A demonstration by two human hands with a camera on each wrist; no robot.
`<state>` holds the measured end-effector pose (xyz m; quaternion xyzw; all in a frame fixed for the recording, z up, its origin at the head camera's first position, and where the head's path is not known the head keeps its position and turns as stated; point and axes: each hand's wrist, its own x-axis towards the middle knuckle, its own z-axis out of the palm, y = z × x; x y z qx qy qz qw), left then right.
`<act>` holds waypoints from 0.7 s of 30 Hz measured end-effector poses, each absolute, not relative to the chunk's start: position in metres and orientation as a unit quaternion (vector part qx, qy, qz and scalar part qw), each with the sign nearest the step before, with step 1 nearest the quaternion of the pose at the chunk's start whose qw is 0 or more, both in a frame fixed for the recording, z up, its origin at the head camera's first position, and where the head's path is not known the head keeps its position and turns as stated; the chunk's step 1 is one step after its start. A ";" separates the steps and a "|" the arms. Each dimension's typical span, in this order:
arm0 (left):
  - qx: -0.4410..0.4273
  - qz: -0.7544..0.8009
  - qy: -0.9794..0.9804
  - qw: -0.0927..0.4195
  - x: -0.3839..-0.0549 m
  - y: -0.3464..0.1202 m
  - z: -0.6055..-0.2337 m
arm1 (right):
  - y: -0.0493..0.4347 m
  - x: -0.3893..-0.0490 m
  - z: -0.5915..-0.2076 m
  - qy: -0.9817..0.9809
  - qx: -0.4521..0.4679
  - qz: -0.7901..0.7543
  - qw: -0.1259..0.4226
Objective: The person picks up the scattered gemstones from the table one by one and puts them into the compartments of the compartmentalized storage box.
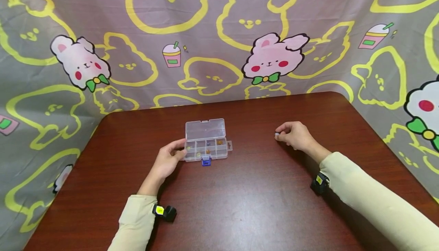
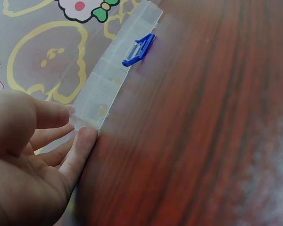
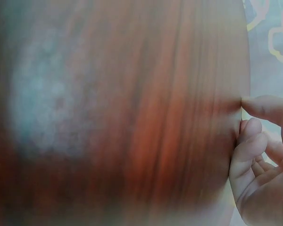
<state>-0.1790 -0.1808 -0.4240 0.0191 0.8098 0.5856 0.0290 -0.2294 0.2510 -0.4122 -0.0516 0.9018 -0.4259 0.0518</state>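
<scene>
A clear plastic compartment box lies on the table with its lid raised at the back. Its blue latch hangs at the front edge. Several small yellow, orange and bluish pieces sit in separate compartments. My left hand grips the box's left end between thumb and fingers; in the left wrist view, the thumb presses on the corner. Off to the right, my right hand pinches a small pale bluish piece close over the table. That piece is hidden in the right wrist view.
The dark reddish wooden table has rounded far corners. A patterned cloth hangs behind it and along both sides. Each wrist wears a black camera, the left camera and the right camera.
</scene>
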 end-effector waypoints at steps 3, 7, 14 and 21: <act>0.020 0.584 0.811 0.029 -0.179 -0.181 -0.424 | 0.251 -0.230 -0.413 0.903 -0.053 -0.422 0.051; 0.020 0.583 0.812 0.029 -0.178 -0.182 -0.424 | 0.250 -0.230 -0.413 0.904 -0.051 -0.422 0.054; 0.020 0.584 0.811 0.030 -0.178 -0.182 -0.425 | 0.251 -0.229 -0.413 0.903 -0.052 -0.422 0.055; 0.021 0.584 0.811 0.028 -0.179 -0.181 -0.425 | 0.250 -0.226 -0.410 0.906 -0.051 -0.416 0.055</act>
